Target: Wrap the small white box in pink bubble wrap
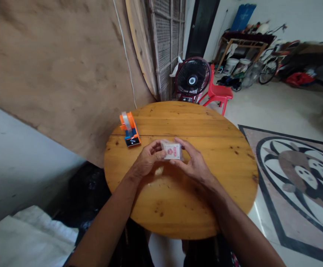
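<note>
A small white box with red print, wrapped in clear plastic, is held between both hands above the round wooden table. My left hand grips its left end, with the thumb on the front face. On the box's right end, my right hand has its thumb at the lower edge and its fingers at the upper edge. An orange and blue tape dispenser with a roll of clear tape stands on the table, up and left of my left hand.
A wooden board leans beyond the table's left side. Past the far edge stand a black fan and a red chair. A patterned floor mat lies at the right, with white sacks at the lower left.
</note>
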Demonstrator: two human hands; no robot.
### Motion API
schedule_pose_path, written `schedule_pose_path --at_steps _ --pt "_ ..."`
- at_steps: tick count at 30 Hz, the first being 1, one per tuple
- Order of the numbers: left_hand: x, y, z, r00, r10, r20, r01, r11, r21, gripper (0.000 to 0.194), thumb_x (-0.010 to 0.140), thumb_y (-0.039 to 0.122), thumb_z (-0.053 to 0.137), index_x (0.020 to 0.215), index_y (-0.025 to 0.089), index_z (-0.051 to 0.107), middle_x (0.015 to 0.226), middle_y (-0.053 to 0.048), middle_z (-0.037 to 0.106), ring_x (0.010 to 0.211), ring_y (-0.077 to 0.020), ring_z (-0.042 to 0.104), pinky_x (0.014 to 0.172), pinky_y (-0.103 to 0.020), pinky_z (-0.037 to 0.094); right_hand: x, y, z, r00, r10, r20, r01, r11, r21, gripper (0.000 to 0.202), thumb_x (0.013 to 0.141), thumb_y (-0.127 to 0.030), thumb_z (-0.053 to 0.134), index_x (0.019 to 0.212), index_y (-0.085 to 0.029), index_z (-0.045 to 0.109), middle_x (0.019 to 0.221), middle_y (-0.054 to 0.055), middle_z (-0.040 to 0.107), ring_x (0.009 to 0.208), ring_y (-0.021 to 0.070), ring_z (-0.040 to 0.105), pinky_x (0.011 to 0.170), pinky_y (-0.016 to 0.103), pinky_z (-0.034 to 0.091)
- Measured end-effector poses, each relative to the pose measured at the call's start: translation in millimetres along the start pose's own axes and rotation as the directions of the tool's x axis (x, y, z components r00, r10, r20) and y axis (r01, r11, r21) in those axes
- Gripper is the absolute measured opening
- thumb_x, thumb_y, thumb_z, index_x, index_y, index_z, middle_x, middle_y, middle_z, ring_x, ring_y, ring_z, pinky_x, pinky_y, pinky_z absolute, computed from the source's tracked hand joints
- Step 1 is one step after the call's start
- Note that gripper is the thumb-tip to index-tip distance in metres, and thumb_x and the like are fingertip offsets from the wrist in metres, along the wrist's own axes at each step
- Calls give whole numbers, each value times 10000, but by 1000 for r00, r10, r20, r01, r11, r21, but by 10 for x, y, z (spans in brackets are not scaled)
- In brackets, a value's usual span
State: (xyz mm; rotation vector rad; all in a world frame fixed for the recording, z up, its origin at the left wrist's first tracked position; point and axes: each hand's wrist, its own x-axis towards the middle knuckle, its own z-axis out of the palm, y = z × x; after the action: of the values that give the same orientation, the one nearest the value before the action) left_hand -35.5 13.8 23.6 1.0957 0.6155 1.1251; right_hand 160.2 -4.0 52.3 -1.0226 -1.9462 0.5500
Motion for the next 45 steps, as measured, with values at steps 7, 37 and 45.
schedule_pose_path --at_steps 7,37,45 --pt "-11 13 -6 996 -82 -33 83 996 35 523 766 355 738 1225 167 574 1180 -127 657 1011 -225 645 864 -322 507 -5 42 68 982 187 -18 -185 979 85 498 777 -460 696 1197 -206 614 1112 107 703 1009 254 660 904 423 520" --pt "25 -39 27 989 37 -146 70 743 666 368 774 385 673 1051 144 693 947 -94 714 805 -214 650 744 -337 514 -4 259 -120 927 287 241 -239 948 -209 508 728 -335 755 1213 -234 639 1117 102 712 990 275 675 854 410 526" --pt "27 -41 44 995 -22 -98 79 778 623 397 781 395 670 1085 140 682 943 -75 707 822 -193 632 758 -323 503 5 233 -76 916 294 272 -263 954 -147 265 753 -231 707 1018 -224 718 905 44 750 828 213 691 763 324 529"
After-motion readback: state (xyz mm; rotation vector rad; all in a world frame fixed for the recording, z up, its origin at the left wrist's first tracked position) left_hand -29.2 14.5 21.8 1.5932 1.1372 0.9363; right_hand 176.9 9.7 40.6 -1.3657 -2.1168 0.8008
